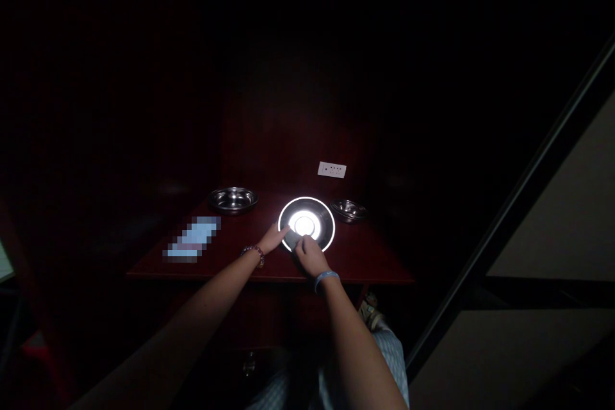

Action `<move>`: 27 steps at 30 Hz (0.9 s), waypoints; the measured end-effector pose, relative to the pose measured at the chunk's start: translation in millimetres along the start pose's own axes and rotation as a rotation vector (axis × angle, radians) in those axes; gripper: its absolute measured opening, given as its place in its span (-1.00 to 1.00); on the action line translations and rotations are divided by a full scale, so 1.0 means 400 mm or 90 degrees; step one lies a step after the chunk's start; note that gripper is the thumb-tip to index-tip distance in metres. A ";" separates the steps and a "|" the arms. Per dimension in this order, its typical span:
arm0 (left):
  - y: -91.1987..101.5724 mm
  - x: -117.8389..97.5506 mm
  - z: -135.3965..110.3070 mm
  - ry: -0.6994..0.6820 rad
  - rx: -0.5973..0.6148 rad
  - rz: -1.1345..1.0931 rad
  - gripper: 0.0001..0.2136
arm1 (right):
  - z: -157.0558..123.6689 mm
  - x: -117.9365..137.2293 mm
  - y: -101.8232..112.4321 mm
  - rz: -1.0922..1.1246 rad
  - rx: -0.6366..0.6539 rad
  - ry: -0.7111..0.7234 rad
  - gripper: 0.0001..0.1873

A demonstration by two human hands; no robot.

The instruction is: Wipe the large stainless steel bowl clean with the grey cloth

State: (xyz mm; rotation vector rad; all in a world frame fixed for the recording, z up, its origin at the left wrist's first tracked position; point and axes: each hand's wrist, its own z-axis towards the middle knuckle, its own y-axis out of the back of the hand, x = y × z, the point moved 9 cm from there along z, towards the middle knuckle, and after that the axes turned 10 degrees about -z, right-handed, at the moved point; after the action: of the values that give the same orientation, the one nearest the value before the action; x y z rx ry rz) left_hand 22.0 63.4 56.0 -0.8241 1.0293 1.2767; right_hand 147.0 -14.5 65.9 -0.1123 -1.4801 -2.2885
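A shiny round metal bowl [328, 225] is tilted up toward me above the front part of the table, with strong glare in its middle. At its left side, my left hand [273, 239] grips the rim, thumb on top and the other fingers mostly hidden. My right hand [312, 256] is closed at the near edge of the bowl. Pinched in its fingers is a small grey piece [292, 240] that looks like a cloth, lying against the inside of the bowl; its exact kind is hard to make out.
On the dark red table [216, 269] another metal bowl [234, 200] stands at back left, and more metal bowls [350, 210], seemingly stacked, at right. A blurred pale blue rectangle [193, 238] lies left. A white socket plate [332, 170] is on the back panel.
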 end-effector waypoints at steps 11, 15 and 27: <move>-0.004 0.009 0.006 -0.012 0.008 -0.003 -0.80 | -0.002 0.002 -0.001 -0.009 -0.005 0.018 -0.79; -0.002 0.012 0.008 -0.014 0.005 -0.003 -0.81 | -0.005 0.007 0.000 -0.005 -0.001 0.028 -0.81; -0.001 0.027 0.012 -0.007 0.006 -0.017 -0.82 | 0.002 0.005 -0.004 -0.030 -0.021 0.033 -0.82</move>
State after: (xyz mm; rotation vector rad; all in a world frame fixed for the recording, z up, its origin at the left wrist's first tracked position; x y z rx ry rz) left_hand 22.9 71.5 47.5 -0.8212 1.0115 1.2513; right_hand 144.5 -13.6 65.4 -0.0274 -1.4345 -2.3359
